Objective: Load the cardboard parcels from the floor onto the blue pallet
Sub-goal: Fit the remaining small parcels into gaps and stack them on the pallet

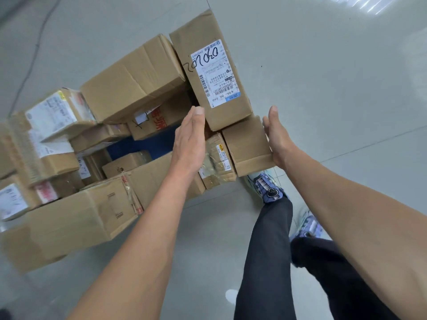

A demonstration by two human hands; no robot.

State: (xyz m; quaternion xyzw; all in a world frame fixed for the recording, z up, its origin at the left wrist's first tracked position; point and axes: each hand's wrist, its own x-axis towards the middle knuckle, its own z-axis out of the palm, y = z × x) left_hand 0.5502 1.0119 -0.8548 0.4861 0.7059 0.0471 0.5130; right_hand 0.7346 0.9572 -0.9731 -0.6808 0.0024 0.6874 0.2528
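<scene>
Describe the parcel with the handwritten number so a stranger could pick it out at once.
Start at the heap of cardboard parcels on the blue pallet and go to its right edge, beside bare floor. The long parcel lies on top there, just beyond the fingertips of the left hand. It alone carries a white shipping label with big black handwritten digits.

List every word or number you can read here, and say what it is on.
"202020", handwritten across the white shipping label and the tall brown cardboard parcel.
"76903551261527", roughly, under that label's barcode.
Red print on the middle brown cardboard box: cut off, unreadable.
Other labels: too blurred.
</scene>
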